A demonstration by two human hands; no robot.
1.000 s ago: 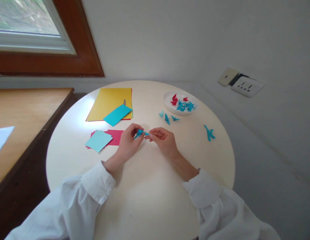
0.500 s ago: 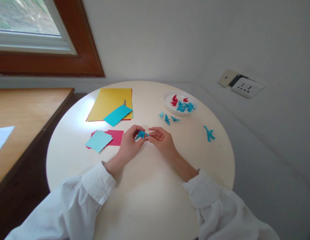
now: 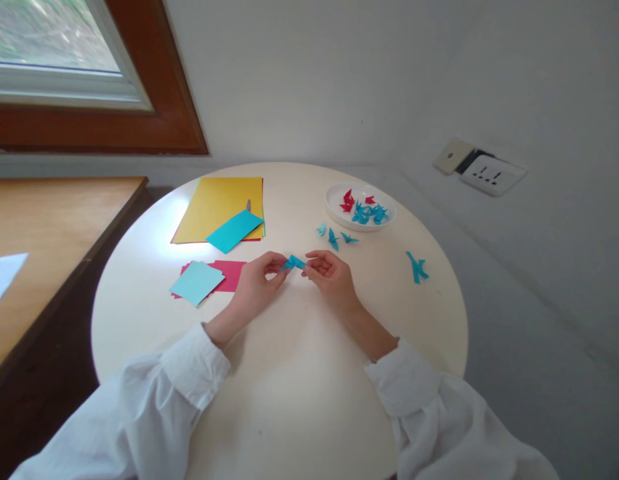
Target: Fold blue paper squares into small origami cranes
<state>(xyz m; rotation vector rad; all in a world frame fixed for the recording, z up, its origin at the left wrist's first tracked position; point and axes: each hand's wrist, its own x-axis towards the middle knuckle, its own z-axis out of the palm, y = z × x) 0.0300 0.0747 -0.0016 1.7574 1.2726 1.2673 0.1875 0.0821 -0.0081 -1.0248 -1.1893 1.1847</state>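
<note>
A small blue origami crane is stretched between my two hands over the middle of the table. My left hand pinches its left end between thumb and fingers. At the other end, the thumb and fingertips of my right hand are closed on it. Just beyond my hands lie a pale blue paper crane and two darker blue paper cranes, one upright and one further right. Left of my left hand, light blue paper squares rest over pink paper squares.
Behind on the round white table stands a white dish with red and blue paper cranes. Yellow sheets lie back left under a blue paper rectangle. Blue paper strips are at right. A wooden desk stands left.
The blue crane has shifted slightly right and now shows as a flatter, wider peaked shape. My hands have moved a little apart, the right one outward.
</note>
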